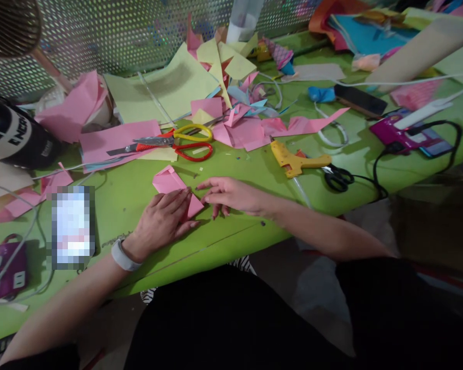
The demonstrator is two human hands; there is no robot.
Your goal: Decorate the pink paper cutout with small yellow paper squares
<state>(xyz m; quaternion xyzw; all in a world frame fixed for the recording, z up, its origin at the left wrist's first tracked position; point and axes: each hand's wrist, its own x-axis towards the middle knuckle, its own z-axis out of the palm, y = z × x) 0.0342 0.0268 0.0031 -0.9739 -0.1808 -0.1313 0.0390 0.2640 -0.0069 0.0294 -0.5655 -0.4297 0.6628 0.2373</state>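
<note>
A folded piece of pink paper lies on the green table near its front edge. My left hand rests flat across the paper, pressing it down with outstretched fingers and hiding its middle. Just to the right, my right hand hovers by the paper's right corner, its fingers apart and nothing visible in them. Beyond the paper lie scissors with one yellow and one red handle, beside a red-handled cutter knife.
A yellow glue gun and black-handled scissors lie to the right. Paper scraps pile up behind. At left are a blurred-out phone, a black bottle and cables. A purple power bank sits far right.
</note>
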